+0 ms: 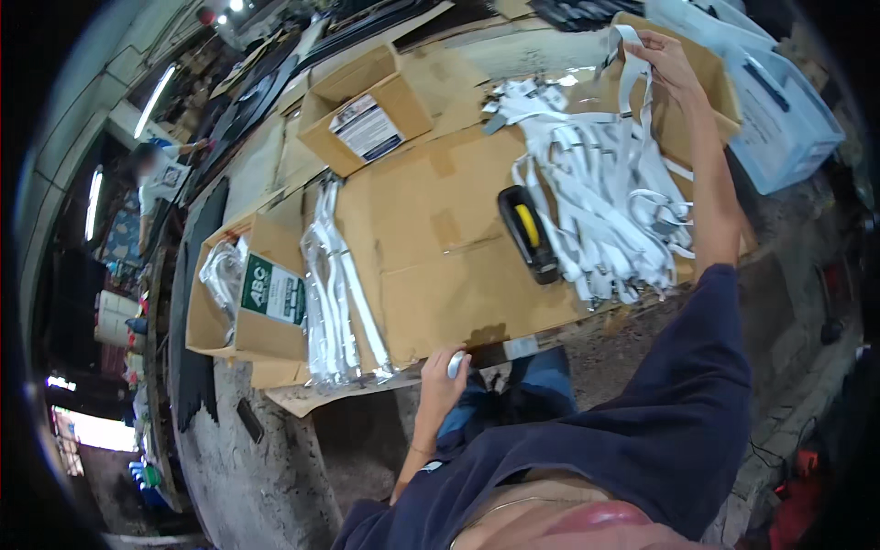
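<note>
My right hand (665,60) is raised at the far right, its fingers closed on a white strap (627,92) that hangs in a loop over the pile. Below it spreads a heap of white straps (587,174) with small metal-looking fittings. Down at the table's near edge, my left hand (445,378) is closed around a small white, shiny bundle (456,363); most of it is hidden in the fingers. Left of the heap lies a black tape dispenser (529,234) with a yellow core. Several long white straps in clear plastic (344,284) lie at the left.
Flattened cardboard (431,302) covers the table. An open carton (206,321) with plastic-wrapped pieces stands left, another carton (316,133) farther back. At the far right are a brown carton (729,101) and a translucent blue bin (807,137). Another person (165,179) stands at the far left.
</note>
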Demonstrator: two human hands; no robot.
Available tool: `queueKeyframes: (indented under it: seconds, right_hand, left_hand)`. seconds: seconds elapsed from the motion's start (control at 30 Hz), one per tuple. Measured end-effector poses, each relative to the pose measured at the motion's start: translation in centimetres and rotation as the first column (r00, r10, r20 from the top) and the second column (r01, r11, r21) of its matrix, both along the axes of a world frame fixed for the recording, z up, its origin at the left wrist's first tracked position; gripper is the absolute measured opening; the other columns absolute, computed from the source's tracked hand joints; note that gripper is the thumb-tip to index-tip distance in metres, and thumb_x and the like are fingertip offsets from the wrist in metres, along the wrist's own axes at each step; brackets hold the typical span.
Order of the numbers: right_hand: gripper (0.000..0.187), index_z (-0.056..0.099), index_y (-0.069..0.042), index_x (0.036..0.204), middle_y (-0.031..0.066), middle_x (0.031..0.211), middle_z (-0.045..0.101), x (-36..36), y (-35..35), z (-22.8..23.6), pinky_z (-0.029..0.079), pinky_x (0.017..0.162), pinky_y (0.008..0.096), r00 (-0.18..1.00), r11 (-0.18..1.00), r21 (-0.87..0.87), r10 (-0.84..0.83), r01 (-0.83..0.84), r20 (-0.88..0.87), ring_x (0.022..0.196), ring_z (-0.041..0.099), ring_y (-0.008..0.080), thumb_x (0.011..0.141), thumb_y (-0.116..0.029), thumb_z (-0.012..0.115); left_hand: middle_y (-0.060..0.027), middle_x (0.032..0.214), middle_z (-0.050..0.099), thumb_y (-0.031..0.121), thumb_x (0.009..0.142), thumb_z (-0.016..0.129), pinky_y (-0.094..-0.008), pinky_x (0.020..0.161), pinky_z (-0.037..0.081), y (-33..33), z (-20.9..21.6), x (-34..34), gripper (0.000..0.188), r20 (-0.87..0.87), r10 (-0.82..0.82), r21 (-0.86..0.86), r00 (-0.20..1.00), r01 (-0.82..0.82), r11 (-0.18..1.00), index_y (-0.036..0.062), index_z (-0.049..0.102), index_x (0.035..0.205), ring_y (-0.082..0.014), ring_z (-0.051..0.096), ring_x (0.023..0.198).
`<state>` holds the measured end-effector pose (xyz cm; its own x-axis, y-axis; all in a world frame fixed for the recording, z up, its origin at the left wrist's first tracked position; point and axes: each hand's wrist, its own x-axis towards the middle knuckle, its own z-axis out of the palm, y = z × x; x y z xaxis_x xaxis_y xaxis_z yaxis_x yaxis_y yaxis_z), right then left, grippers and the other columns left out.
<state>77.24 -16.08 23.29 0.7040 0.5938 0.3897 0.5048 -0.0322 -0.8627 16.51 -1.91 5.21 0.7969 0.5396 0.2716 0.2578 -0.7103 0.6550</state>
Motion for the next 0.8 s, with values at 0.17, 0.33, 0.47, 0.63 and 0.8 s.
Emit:
queueKeyframes:
  seconds: [0.17, 0.33, 0.47, 0.63, 0.8]
  right_hand:
    - [0.039, 0.059, 0.008, 0.119, 0.0107, 0.105, 0.068, -6.0, -7.3, 9.7, 0.051, 0.079, 0.0240, 0.999, 0.941, 0.335, -0.043, 0.046, -0.016, 0.089, 0.064, 0.0134, 0.089, -0.016, 0.066]
    - [0.017, 0.062, 0.005, 0.102, 0.0074, 0.084, 0.064, -12.7, -8.9, 18.8, 0.052, 0.066, 0.0266, 0.988, 0.929, 0.367, -0.013, -0.045, 0.152, 0.072, 0.061, 0.0138, 0.088, -0.001, 0.056]
    - [0.017, 0.065, 0.002, 0.101, 0.0012, 0.081, 0.064, -20.6, -9.3, 24.8, 0.049, 0.063, 0.0252, 0.964, 0.927, 0.373, -0.056, -0.046, 0.258, 0.069, 0.057, 0.0094, 0.092, -0.011, 0.059]
    - [0.025, 0.056, 0.004, 0.114, 0.0140, 0.106, 0.065, -23.6, -6.4, 28.4, 0.054, 0.080, 0.0305, 0.895, 0.832, 0.380, 0.277, -0.405, 0.349, 0.092, 0.064, 0.0186, 0.092, -0.009, 0.057]
    - [0.033, 0.051, 0.005, 0.121, 0.0156, 0.110, 0.064, -27.4, -0.1, 27.9, 0.056, 0.077, 0.0302, 0.837, 0.686, 0.485, 0.489, -0.543, 0.246, 0.088, 0.065, 0.0205, 0.093, -0.010, 0.055]
  left_hand:
    - [-0.0159, 0.090, 0.065, 0.003, 0.080, 0.068, -0.0372, 0.075, 0.050, -0.7, 4.0, 7.3, 0.016, 0.229, -0.221, 0.013, 0.948, 0.224, 0.975, -0.0001, 0.064, 0.095, -0.0331, 0.063, 0.084]
    - [-0.0163, 0.098, 0.065, 0.012, 0.079, 0.071, -0.0372, 0.082, 0.049, -3.4, 10.9, 16.0, 0.027, 0.373, -0.440, 0.015, 0.817, 0.469, 0.883, 0.0005, 0.062, 0.102, -0.0321, 0.063, 0.093]
    - [-0.0215, 0.131, 0.050, 0.027, 0.073, 0.080, -0.0385, 0.107, 0.033, -6.2, 15.2, 23.3, 0.083, 0.517, -0.521, 0.221, 0.679, 0.483, 0.848, -0.0029, 0.035, 0.136, -0.0342, 0.045, 0.126]
    - [-0.0199, 0.140, 0.040, 0.033, 0.068, 0.084, -0.0402, 0.112, 0.025, -3.8, 17.6, 27.8, 0.103, 0.618, -0.478, 0.040, 0.624, 0.582, 0.812, 0.0011, 0.022, 0.144, -0.0330, 0.035, 0.134]
    - [-0.0228, 0.139, 0.041, 0.035, 0.061, 0.087, -0.0405, 0.108, 0.031, -0.3, 15.8, 24.7, 0.111, 0.617, -0.369, 0.252, 0.695, 0.270, 0.929, 0.0012, 0.022, 0.144, -0.0338, 0.039, 0.131]
